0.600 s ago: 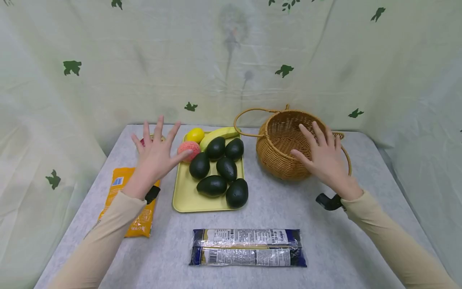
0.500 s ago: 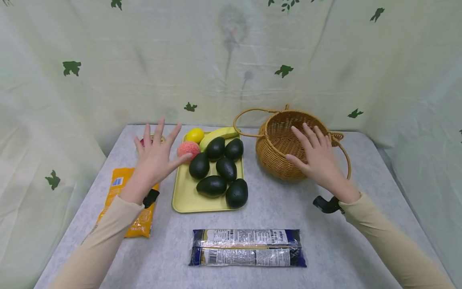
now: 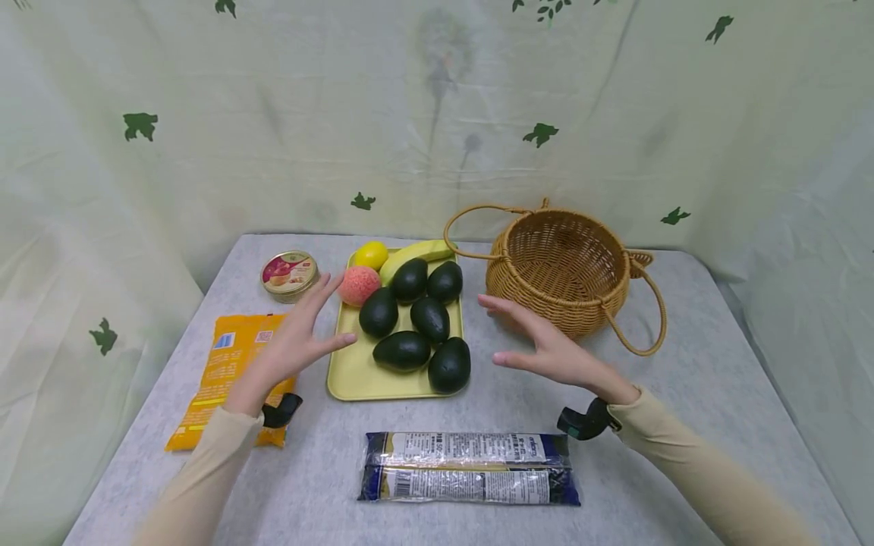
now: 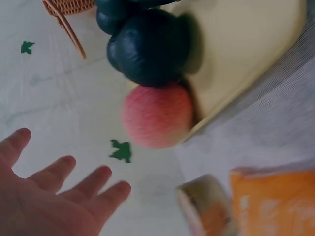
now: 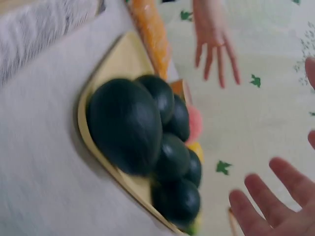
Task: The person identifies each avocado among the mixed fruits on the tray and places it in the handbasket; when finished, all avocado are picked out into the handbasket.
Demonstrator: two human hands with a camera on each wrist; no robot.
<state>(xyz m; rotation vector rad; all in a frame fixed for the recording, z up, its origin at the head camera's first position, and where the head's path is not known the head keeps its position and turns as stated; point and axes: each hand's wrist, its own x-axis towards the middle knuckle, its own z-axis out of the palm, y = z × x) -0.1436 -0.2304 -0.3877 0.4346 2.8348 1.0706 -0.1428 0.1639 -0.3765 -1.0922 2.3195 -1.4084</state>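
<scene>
My left hand (image 3: pixel 297 345) hovers at the left side of the yellow tray (image 3: pixel 348 383), fingers extended and holding nothing. On the opposite side my right hand (image 3: pixel 546 349) is held with thumb and fingers apart, between the tray and the wicker basket (image 3: pixel 546 299). Several dark green avocados (image 3: pixel 401 352) lie on the tray, with a pink peach (image 3: pixel 359 286), a yellow lemon (image 3: pixel 371 255) and a banana (image 3: pixel 416 256) toward its back. In the left wrist view the peach (image 4: pixel 157 115) shows past the spread fingers. The largest avocado (image 5: pixel 125 125) fills the middle of the right wrist view.
An orange packet (image 3: pixel 225 379) lies at the left, partly under my left forearm in view. Behind it is a round tin (image 3: pixel 290 274). Two dark blue printed packs (image 3: pixel 471 468) lie near the front. A pale curtain (image 3: pixel 307 114) surrounds the table's back and sides.
Both hands have come lower and closer to the tray, turning their palms inward. The right hand has moved left from over the basket, and the tin is now uncovered.
</scene>
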